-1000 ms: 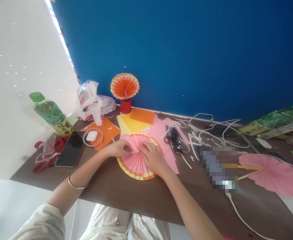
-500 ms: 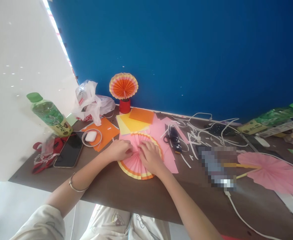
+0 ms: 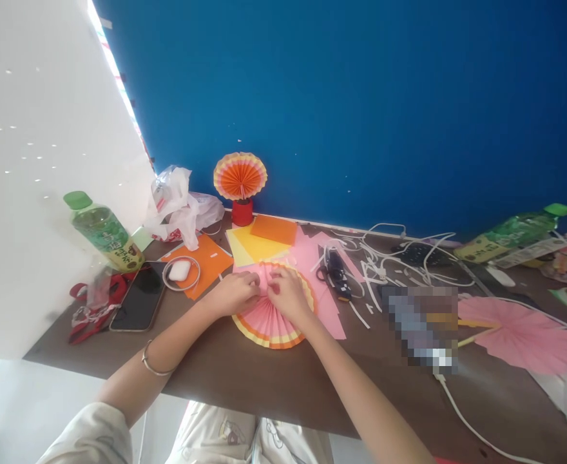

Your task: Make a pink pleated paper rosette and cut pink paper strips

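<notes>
A round pleated paper fan [image 3: 270,325], pink in the middle with orange and yellow bands at its rim, lies on the table in front of me. My left hand [image 3: 239,293] has its fingers curled at the fan's upper left, pinching the pleats. From the other side my right hand [image 3: 286,293] grips the pleats near the centre, its fingertips close to the left hand's. The fingertips partly hide the middle folds. Under the fan's far edge are pink paper sheets [image 3: 329,316], with yellow paper [image 3: 259,245] and an orange sheet [image 3: 274,229] beyond.
A finished-looking orange paper fan [image 3: 241,177] stands in a red holder [image 3: 241,211] by the wall. To the left are a phone [image 3: 138,299], a green bottle [image 3: 102,232] and a coiled cable [image 3: 182,274]. Scissors [image 3: 336,274], white strips and a pink fan [image 3: 529,332] lie right.
The view has shifted slightly, so the tabletop appears a little lower. My right hand's fingers have drawn in toward the fan's upper middle; both hands stay on the fan.
</notes>
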Tool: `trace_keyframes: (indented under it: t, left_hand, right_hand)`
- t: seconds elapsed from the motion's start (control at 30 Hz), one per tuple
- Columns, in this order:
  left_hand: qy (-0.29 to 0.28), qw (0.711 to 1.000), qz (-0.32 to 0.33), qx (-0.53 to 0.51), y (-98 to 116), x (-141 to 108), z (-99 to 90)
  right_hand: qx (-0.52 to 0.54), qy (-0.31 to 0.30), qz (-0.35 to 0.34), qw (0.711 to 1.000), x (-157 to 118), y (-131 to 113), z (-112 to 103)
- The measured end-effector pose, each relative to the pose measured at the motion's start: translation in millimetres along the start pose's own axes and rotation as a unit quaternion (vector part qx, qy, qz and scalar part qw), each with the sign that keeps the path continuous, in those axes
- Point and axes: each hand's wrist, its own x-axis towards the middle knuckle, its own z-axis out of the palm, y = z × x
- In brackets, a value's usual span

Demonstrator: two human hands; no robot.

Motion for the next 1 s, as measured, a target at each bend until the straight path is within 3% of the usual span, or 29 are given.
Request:
trace_keyframes:
  t: [0.23, 0.43, 0.57, 0.73, 0.87, 1.0]
  left_hand:
    - [0.103, 0.995, 0.011, 0.003, -1.0, -0.5, 0.7]
    - [0.139, 0.989, -0.006, 0.057, -3.7, 0.2, -1.0]
    - [0.157, 0.982, -0.037, 0.1, -5.4, 1.2, -3.3]
    - [0.187, 0.972, -0.082, 0.113, -8.3, 1.3, -2.5]
    - [0.178, 0.967, -0.147, 0.111, -11.6, 0.5, 1.6]
    - [0.124, 0.964, -0.22, 0.078, -19.0, 0.0, 11.5]
  right_hand:
    - [0.0, 0.035, -0.054, 0.998, 6.6, -3.8, -2.8]
    - [-0.087, 0.07, -0.125, 0.986, 15.2, -17.6, -13.5]
    - [-0.167, 0.058, -0.177, 0.968, 21.2, -27.8, -14.7]
    - [-0.195, 0.053, -0.215, 0.956, 31.4, -41.7, -16.3]
    - [-0.152, 0.095, -0.198, 0.964, 35.9, -40.2, -22.2]
    - [-0.075, 0.171, -0.101, 0.977, 28.4, -14.6, -27.5]
